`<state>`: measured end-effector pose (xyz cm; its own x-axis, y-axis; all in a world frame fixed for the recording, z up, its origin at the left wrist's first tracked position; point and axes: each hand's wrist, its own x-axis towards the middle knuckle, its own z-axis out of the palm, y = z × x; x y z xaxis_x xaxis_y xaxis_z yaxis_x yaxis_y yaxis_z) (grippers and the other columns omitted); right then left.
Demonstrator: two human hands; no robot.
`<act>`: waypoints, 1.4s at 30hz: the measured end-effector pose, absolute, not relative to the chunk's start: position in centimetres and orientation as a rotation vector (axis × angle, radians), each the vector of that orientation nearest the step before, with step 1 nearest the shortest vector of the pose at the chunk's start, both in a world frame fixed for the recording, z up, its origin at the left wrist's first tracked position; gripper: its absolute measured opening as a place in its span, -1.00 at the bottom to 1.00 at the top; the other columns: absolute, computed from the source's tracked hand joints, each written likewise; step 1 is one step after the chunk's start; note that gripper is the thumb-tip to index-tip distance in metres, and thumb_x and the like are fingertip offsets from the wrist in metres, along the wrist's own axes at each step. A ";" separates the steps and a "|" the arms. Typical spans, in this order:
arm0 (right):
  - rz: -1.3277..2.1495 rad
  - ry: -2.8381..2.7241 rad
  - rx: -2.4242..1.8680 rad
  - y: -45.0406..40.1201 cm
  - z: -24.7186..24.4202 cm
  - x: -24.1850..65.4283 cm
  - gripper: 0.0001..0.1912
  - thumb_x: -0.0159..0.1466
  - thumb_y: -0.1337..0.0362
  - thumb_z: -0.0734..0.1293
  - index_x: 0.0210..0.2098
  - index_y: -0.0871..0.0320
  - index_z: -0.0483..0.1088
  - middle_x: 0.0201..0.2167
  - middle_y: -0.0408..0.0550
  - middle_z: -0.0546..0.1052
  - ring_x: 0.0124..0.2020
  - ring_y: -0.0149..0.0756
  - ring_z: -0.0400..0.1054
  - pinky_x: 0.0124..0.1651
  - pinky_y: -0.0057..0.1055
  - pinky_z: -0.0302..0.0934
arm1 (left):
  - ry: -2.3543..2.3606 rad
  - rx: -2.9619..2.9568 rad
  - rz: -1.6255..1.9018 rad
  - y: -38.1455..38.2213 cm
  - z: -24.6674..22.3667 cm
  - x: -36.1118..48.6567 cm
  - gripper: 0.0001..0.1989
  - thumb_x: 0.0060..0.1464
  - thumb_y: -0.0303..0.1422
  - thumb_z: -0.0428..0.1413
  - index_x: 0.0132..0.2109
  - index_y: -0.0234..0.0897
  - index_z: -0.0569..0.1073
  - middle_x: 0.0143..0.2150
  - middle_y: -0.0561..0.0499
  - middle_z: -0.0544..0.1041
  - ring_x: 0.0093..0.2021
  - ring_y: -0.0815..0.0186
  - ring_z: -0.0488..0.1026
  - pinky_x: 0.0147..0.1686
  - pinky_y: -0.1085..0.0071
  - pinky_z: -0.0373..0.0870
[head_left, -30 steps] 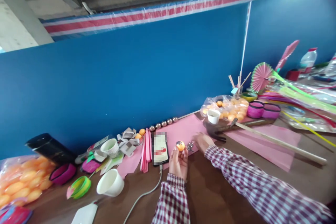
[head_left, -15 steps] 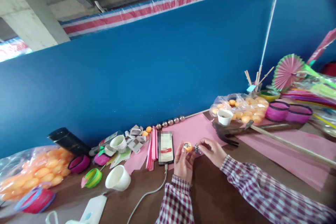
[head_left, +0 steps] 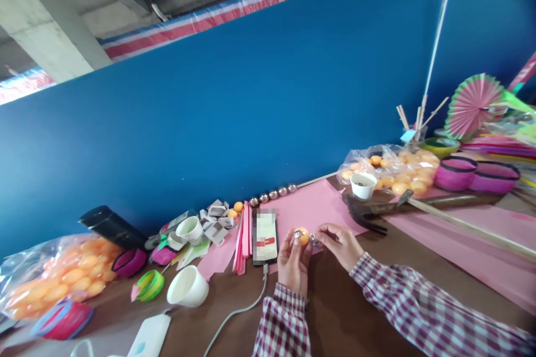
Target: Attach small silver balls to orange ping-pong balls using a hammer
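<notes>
My left hand [head_left: 294, 262] is closed around an orange ball [head_left: 301, 236], which has small silvery pieces on its upper left side. Just right of it, my right hand [head_left: 341, 245] pinches a small cluster of silvery pieces [head_left: 313, 239], close to the ball; whether the two touch is too small to tell. Both hands are over the front edge of a pink sheet [head_left: 305, 204]. A phone [head_left: 265, 237] with a lit screen lies left of my left hand, with a cable plugged into its lower end.
Shiny metal balls [head_left: 273, 194] line the wall. A hammer [head_left: 464, 222], a white cup [head_left: 363, 185] and bagged orange balls [head_left: 402, 170] are at right. White cups [head_left: 188, 286], folded pink strips [head_left: 245, 239], a black cylinder [head_left: 112, 227] and another bag of orange balls [head_left: 69, 276] are at left.
The camera view has shifted slightly. My left thumb now lies against the silvery pieces on the ball, and my right hand's cluster is still beside it.
</notes>
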<state>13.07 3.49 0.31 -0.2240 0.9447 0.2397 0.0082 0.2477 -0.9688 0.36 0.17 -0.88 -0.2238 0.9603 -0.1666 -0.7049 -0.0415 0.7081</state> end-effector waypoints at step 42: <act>1.296 -1.520 -0.885 3.4 0.0 12.9 -0.80 0.05 0.18 0.30 -0.50 0.22 0.39 -0.16 0.00 0.42 -0.17 -0.27 0.32 -0.11 -0.35 0.19 | 0.956 0.725 1.613 0.0 -1.2 0.7 -0.66 -0.15 -0.38 0.15 -0.15 -0.28 0.35 -0.16 -0.08 0.45 -0.16 0.28 0.40 -0.14 0.34 0.29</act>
